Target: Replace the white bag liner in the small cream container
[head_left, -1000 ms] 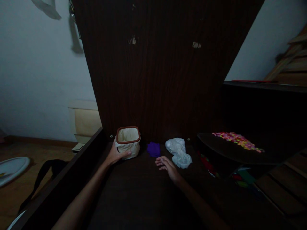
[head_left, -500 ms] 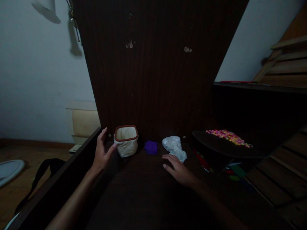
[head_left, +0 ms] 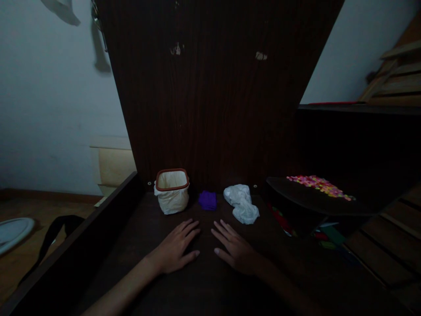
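My left hand (head_left: 177, 248) is over the dark wooden surface (head_left: 184, 294), palm down with fingers spread, holding nothing. Beside it my right hand (head_left: 232, 248) is also open and empty, its fingers pointing toward the left hand. Beyond the left hand stands a small bin (head_left: 173, 199) with a brown rim and a pale liner bag. A folded purple cloth (head_left: 208, 200) lies between the bin and a crumpled white plastic bag (head_left: 245, 210). The bag is just past my right fingertips, apart from them.
A dark upright panel (head_left: 210, 101) closes off the back. Along the left runs a raised side board (head_left: 108, 219). At the right, a curved shelf (head_left: 286, 193) carries a heap of small pink and yellow pieces (head_left: 320, 185), with red and green items (head_left: 332, 235) beneath.
My left hand has come away from beside the bin, moving right and toward me. My right hand has drawn back slightly from the white bag. The view has shifted a little.
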`<state>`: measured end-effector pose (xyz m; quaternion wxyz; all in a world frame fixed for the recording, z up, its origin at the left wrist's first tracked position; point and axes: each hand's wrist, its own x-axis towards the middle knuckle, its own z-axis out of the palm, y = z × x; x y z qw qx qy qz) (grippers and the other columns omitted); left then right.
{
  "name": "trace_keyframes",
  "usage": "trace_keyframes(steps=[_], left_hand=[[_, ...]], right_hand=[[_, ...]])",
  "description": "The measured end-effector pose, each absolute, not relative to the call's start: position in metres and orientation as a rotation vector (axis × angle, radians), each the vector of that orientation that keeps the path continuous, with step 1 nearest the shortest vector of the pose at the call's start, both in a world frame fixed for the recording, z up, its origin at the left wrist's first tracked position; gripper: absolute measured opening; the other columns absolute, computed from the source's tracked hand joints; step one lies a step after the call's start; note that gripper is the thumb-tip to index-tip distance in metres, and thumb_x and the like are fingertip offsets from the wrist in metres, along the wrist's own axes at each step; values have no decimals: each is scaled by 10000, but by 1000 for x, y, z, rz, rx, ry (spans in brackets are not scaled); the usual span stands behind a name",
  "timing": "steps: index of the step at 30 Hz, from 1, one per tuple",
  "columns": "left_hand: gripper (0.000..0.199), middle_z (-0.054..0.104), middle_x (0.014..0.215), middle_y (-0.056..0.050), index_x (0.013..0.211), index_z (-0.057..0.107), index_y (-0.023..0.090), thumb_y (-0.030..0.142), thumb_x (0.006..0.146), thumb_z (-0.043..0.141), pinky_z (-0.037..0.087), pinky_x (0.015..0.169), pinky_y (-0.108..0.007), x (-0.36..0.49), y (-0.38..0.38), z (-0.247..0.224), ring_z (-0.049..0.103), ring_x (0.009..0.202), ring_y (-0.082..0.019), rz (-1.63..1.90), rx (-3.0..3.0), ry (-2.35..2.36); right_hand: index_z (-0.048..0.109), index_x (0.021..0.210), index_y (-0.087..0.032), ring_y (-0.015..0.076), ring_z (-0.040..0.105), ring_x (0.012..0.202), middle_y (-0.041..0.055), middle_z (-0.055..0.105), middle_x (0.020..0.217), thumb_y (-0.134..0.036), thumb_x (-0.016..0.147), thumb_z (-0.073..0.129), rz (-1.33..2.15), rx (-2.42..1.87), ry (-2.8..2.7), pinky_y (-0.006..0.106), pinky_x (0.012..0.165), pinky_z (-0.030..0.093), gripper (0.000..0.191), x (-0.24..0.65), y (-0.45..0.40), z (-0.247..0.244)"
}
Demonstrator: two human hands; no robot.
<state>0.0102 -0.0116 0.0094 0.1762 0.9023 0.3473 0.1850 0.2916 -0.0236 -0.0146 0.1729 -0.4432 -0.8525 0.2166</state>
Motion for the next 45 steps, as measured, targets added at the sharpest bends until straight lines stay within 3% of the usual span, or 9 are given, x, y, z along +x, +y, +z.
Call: trace_keyframes(steps=[3, 6, 12, 25, 45], left_hand=[[657, 336, 1640, -115, 1556, 389, 259, 528, 977, 543, 218, 1231, -629, 12, -4, -4, 257, 1532, -372, 407, 2528, 966], [673, 310, 1648, -96, 1576, 337, 284, 540, 983, 528, 181, 1241, -627, 11, 4, -6, 227, 1541, -355, 392, 2532, 943], [668, 298, 1649, -74, 1583, 293, 324, 478, 989, 558, 215, 1234, -634, 3, -4, -9, 244, 1532, -363, 460, 2519, 921], [672, 216, 1679, -45, 1608, 215, 312, 523, 1024, 471, 230, 1240, -625, 0, -13, -4, 196, 1550, -335, 290, 2572, 979], [678, 251, 1668, -40, 1604, 209, 333, 510, 1017, 498, 265, 1229, -618, -1, -11, -8, 240, 1537, -338, 326, 2603, 972]], right_hand=[[417, 1546, -227, 338, 183, 1547, 90, 266, 1645, -427, 998, 524, 567, -1215, -2479, 600, 1250, 158, 594, 285, -16, -17], [413, 1546, -249, 336, 206, 1542, 87, 271, 1642, -435, 1000, 525, 557, -1193, -2489, 610, 1247, 160, 588, 282, -9, -18], [409, 1549, -249, 326, 216, 1540, 76, 286, 1639, -407, 1017, 502, 502, -1195, -2465, 588, 1252, 195, 562, 288, -18, -24], [299, 1595, -263, 293, 134, 1559, 42, 174, 1680, -483, 1062, 359, 549, -1348, -2603, 573, 1259, 173, 580, 289, -28, -11], [304, 1593, -240, 295, 147, 1559, 58, 192, 1677, -480, 1060, 377, 572, -1345, -2585, 569, 1261, 174, 589, 290, -30, -9]])
